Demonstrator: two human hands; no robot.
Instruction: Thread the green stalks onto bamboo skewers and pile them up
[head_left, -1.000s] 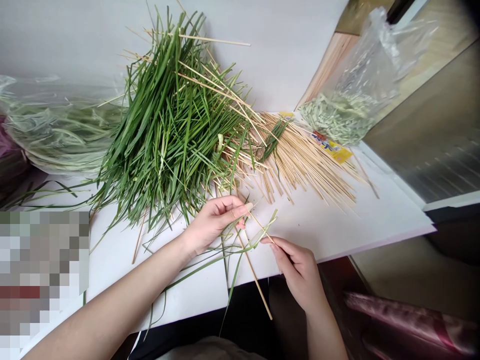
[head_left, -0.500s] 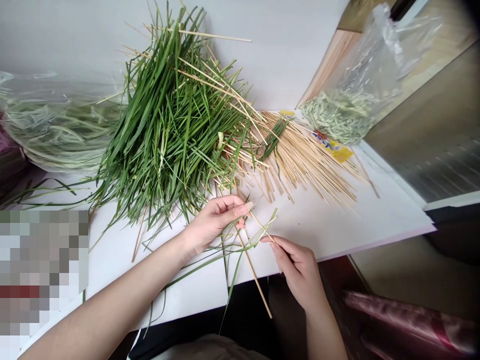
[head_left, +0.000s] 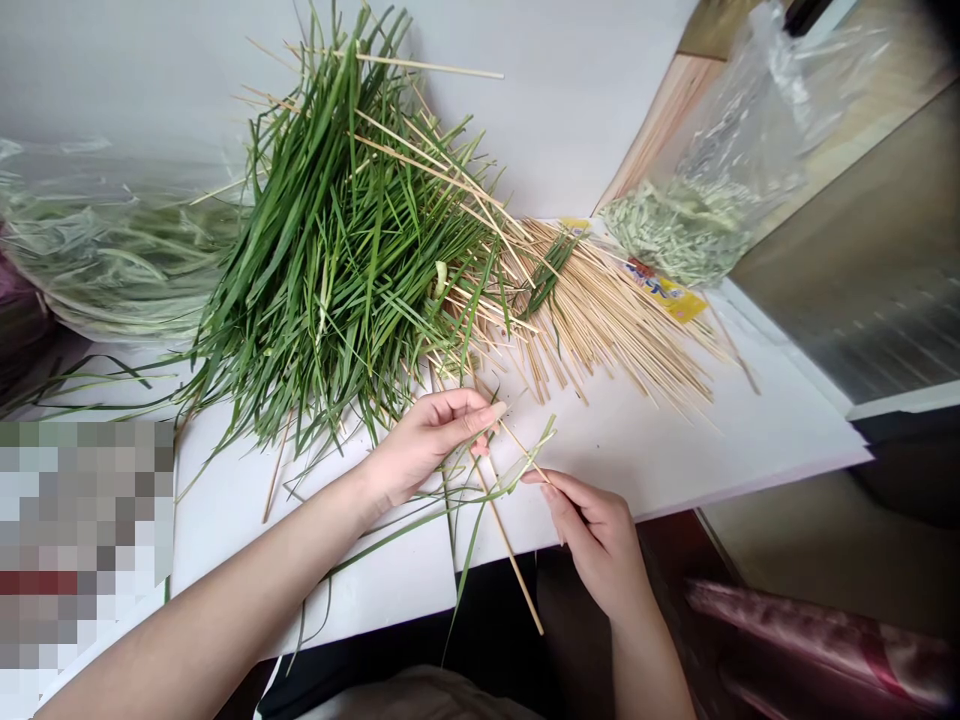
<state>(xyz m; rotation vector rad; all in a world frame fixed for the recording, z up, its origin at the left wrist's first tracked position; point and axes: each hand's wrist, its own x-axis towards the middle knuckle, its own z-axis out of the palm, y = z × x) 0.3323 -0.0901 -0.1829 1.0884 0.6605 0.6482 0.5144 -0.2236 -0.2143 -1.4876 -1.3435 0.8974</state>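
White tabletop (head_left: pixel 690 450) bears heaped chives (head_left: pixel 345 260). Left hand (head_left: pixel 442 435) pinches slender chive leaves (head_left: pixel 501 494); right hand (head_left: pixel 592 520) grips a bamboo skewer (head_left: pixel 519 443). Light, steady pressure should keep leaves untorn.

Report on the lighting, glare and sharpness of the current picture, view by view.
Head view: soft light, only faint shadows on the white table; head view: pale glare streaks the clear bag at upper right; head view: left hand and right hand fairly sharp, while a pixelated patch hides the lower left.
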